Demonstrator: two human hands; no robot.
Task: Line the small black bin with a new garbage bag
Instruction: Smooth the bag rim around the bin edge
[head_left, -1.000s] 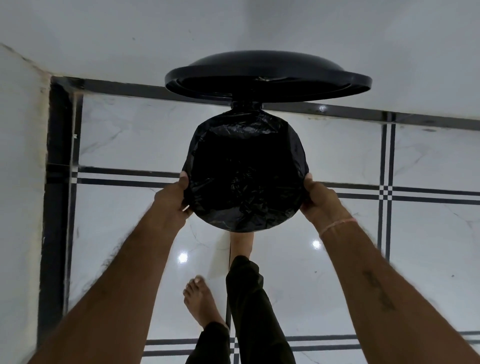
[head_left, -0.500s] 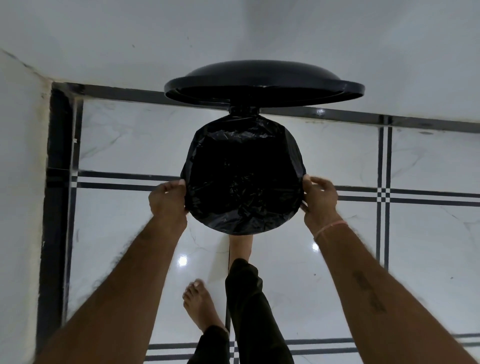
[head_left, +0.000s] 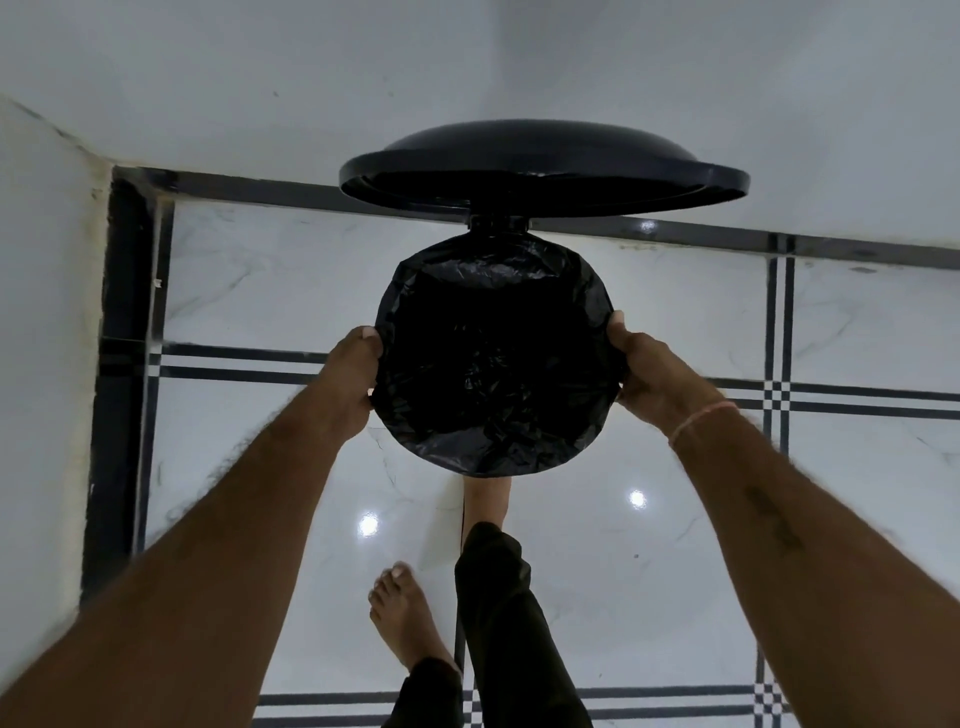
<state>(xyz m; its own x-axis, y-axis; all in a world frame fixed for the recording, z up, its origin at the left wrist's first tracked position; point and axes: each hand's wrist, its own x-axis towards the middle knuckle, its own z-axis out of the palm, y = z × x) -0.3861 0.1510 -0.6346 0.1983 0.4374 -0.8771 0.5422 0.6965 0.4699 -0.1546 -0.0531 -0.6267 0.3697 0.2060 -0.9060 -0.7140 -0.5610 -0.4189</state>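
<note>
The small black bin stands on the floor below me, its round lid raised on its rear hinge. A crinkled black garbage bag fills the opening and folds over the whole rim, hiding the bin's body. My left hand grips the bag-covered rim on the left side. On the right side my right hand grips the rim, thumb on the bag's edge. One of my feet reaches under the front of the bin.
White walls close in at the left and behind the bin, forming a corner. Glossy white floor tiles with dark stripes lie all around. My other bare foot stands on the tiles nearer to me.
Both hands have slid a little along the rim and tightened on the folded bag edge. The lid stays up. The view shifted down slightly.
</note>
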